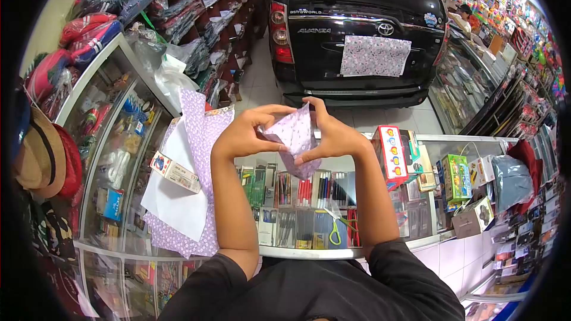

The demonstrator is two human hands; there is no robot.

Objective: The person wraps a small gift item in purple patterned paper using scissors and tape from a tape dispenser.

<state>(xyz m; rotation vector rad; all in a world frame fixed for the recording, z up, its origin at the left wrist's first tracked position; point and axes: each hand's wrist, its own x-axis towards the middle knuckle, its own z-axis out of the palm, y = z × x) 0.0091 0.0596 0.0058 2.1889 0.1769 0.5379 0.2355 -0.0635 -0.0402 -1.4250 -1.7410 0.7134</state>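
Note:
Both hands hold up a small piece wrapped in purple floral paper (295,134) above the glass counter. My left hand (250,132) grips its left side, thumb low and fingers bent at the top. On the right side my right hand (333,134) holds it between thumb and fingers. The paper comes to a point at the top and is folded at the lower end. Below, green-handled scissors (335,233) lie on the glass. Purple floral sheets (205,142) and white paper (178,193) lie at the left, with a small printed box (175,172) on them.
Pens (304,190) show through the glass counter (309,254). A red-edged box (392,153) and a green box (455,179) stand on the right. Beyond the counter is a black car (357,24). Bagged goods (95,0) fill the left shelves. Another person (464,15) is at the far right.

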